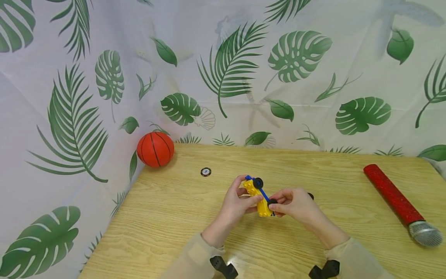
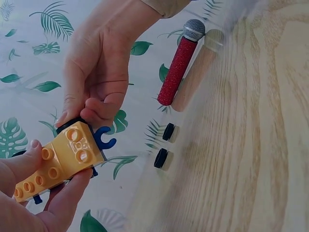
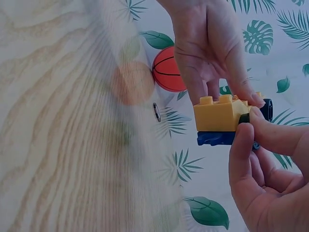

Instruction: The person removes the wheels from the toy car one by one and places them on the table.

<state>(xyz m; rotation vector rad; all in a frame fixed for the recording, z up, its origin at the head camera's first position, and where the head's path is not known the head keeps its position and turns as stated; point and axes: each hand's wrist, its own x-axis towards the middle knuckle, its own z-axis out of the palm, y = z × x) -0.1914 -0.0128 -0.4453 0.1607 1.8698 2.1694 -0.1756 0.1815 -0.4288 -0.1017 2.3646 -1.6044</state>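
Observation:
A toy car (image 1: 264,209) with a yellow studded brick body and a blue base is up off the table, tilted, between both hands. My left hand (image 1: 234,202) grips its body from the side, thumb across the yellow part. At the car's near end my right hand (image 1: 300,204) pinches a small black wheel (image 1: 271,202) between thumb and fingers, against the car's side. Another black wheel (image 1: 258,183) sits at the far end of that side. A blue hook (image 2: 107,138) sticks out from one end, seen in the left wrist view.
Two loose black wheels (image 2: 168,131) stand on the wooden table (image 1: 167,217), partly hidden by my right hand in the head view. A red microphone (image 1: 393,193) lies at the right. A small orange-red basketball (image 1: 155,149) and a poker chip (image 1: 206,172) are at back left.

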